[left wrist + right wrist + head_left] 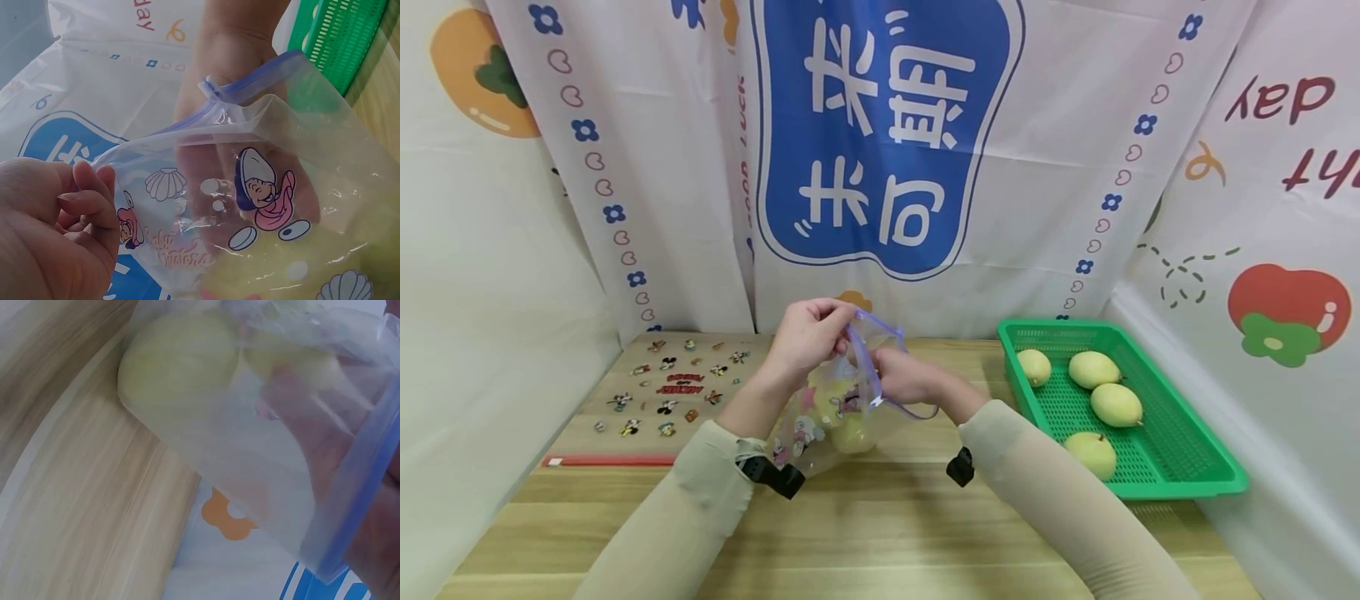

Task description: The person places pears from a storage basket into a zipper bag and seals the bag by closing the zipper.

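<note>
A clear zip bag (806, 421) with a purple zip edge and cartoon prints stands on the table, with yellow-green pears (852, 433) inside. My left hand (808, 337) pinches the rim of the bag at its upper left. In the left wrist view, the left hand (59, 231) shows curled fingers at that rim. My right hand (906, 377) reaches through the bag's mouth. Inside, its fingers rest round a pear (290, 356), partly hidden by the film. Another pear (178, 359) lies lower in the bag.
A green basket (1180, 490) on the right holds several pears (1093, 370). A flat printed zip bag (625, 429) with a red slider edge lies at the left on the wooden table (880, 542). Printed white cloth (700, 167) hangs behind and at both sides.
</note>
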`<action>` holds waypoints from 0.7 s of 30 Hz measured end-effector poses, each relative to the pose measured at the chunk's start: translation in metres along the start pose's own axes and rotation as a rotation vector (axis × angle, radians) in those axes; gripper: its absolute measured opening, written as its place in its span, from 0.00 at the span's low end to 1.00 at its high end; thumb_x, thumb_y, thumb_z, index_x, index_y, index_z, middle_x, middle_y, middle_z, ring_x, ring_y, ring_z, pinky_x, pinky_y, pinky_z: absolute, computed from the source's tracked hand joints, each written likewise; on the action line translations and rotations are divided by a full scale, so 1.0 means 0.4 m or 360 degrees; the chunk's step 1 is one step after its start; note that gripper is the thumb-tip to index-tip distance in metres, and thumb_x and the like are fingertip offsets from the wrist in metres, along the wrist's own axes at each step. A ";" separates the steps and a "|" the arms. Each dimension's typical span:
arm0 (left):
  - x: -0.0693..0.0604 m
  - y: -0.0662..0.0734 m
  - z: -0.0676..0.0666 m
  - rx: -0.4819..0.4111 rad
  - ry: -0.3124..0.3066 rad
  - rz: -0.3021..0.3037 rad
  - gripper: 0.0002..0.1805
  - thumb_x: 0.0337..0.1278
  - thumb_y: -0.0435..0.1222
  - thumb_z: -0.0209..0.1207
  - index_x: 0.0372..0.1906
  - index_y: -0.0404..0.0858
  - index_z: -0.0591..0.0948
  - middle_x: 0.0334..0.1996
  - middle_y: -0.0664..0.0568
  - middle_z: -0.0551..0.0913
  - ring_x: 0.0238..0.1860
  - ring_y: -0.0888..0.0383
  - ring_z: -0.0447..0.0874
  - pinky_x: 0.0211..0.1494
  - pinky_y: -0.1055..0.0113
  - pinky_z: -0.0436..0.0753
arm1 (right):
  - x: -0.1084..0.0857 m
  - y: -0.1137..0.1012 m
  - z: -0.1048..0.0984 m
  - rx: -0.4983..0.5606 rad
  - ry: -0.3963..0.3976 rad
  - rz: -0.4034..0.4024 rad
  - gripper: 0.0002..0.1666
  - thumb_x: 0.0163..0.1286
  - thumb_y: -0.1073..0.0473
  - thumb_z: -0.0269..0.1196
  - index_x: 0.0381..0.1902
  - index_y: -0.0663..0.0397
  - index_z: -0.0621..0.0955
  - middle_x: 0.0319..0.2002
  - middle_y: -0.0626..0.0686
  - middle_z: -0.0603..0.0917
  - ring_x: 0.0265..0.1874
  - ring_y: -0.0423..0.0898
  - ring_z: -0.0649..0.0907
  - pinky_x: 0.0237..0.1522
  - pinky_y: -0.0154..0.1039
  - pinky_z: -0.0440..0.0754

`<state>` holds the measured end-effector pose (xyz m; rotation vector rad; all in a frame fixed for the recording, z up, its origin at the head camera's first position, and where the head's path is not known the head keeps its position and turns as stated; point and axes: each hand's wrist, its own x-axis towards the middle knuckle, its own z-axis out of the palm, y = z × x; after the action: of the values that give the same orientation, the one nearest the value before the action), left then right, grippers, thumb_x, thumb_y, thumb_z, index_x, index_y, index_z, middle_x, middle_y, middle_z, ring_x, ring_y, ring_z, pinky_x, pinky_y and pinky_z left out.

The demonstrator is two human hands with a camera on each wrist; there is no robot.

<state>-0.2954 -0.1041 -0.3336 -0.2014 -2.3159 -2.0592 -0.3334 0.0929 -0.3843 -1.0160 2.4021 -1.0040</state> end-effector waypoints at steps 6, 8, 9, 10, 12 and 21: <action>-0.003 0.002 -0.007 0.0008 -0.0002 -0.0013 0.15 0.82 0.39 0.60 0.55 0.32 0.90 0.22 0.57 0.81 0.22 0.64 0.78 0.26 0.75 0.76 | -0.009 -0.001 0.001 -0.0019 -0.0042 0.0011 0.09 0.77 0.68 0.65 0.51 0.65 0.88 0.38 0.50 0.91 0.34 0.39 0.82 0.42 0.30 0.80; -0.004 0.000 -0.012 -0.0008 -0.0005 -0.0023 0.15 0.82 0.39 0.60 0.56 0.33 0.89 0.23 0.56 0.82 0.23 0.63 0.79 0.27 0.75 0.77 | -0.016 -0.002 -0.003 0.0020 -0.0049 -0.0002 0.14 0.77 0.69 0.65 0.57 0.67 0.86 0.48 0.55 0.93 0.42 0.39 0.86 0.49 0.31 0.83; -0.004 -0.001 -0.014 -0.0013 -0.0006 -0.0028 0.15 0.82 0.40 0.60 0.56 0.33 0.90 0.24 0.56 0.82 0.23 0.63 0.79 0.27 0.75 0.77 | -0.021 -0.001 -0.007 0.0048 -0.0054 -0.0013 0.16 0.78 0.68 0.65 0.60 0.67 0.86 0.52 0.58 0.93 0.47 0.40 0.88 0.53 0.31 0.85; -0.003 -0.002 -0.017 -0.0018 -0.0004 -0.0035 0.15 0.82 0.40 0.60 0.55 0.33 0.90 0.24 0.56 0.82 0.23 0.63 0.79 0.28 0.75 0.77 | -0.027 -0.002 -0.012 0.0074 -0.0064 -0.0027 0.17 0.78 0.68 0.64 0.61 0.68 0.85 0.55 0.60 0.92 0.50 0.42 0.89 0.56 0.33 0.86; -0.003 -0.005 -0.021 -0.0014 0.0000 -0.0041 0.15 0.82 0.40 0.60 0.55 0.34 0.90 0.24 0.56 0.82 0.23 0.63 0.79 0.28 0.75 0.78 | -0.041 -0.003 -0.026 0.0131 -0.0079 -0.0051 0.17 0.79 0.68 0.65 0.63 0.67 0.85 0.58 0.61 0.91 0.55 0.47 0.91 0.60 0.36 0.88; -0.007 -0.007 -0.031 -0.0043 0.0014 -0.0062 0.15 0.83 0.39 0.60 0.57 0.33 0.89 0.27 0.55 0.83 0.24 0.64 0.79 0.29 0.76 0.80 | -0.155 0.006 -0.123 0.0330 -0.0024 0.0062 0.26 0.78 0.59 0.72 0.71 0.54 0.83 0.68 0.61 0.86 0.64 0.54 0.90 0.64 0.49 0.90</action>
<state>-0.2935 -0.1168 -0.3351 -0.1492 -2.3064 -2.1060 -0.3187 0.1626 -0.3497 -0.8966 2.2404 -1.1975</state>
